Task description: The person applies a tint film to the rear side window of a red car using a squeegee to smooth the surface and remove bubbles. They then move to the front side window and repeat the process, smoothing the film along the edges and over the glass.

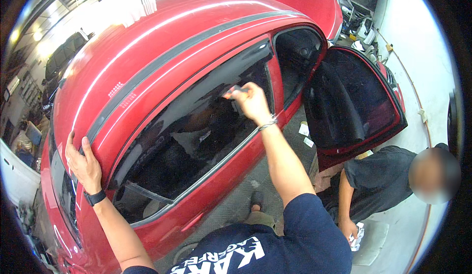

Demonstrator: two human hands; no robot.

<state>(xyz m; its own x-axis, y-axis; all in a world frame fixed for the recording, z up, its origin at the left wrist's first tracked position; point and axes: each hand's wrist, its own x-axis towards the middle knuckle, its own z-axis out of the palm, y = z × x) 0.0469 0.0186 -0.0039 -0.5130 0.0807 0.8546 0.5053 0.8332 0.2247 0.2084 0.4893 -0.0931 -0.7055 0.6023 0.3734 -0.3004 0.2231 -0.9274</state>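
A red car (157,82) fills the middle of the view. My left hand (84,168) rests on the roof edge at its left end, fingers stretched and apart, holding nothing. My right hand (253,104) is closed round a small dark tool with an orange end (231,92); its exact kind is hard to make out. The tool is at the upper right part of the dark side window (191,121), whose glossy surface shows reflections. Whether the tool touches the glass cannot be told.
An open car door (361,97) with dark sheeting (339,112) over it stands at the right. Beside it a person in dark clothes (378,175) holds crumpled white paper (357,237). White scraps (305,129) lie on the floor; a raised red panel (302,1) is at the back.
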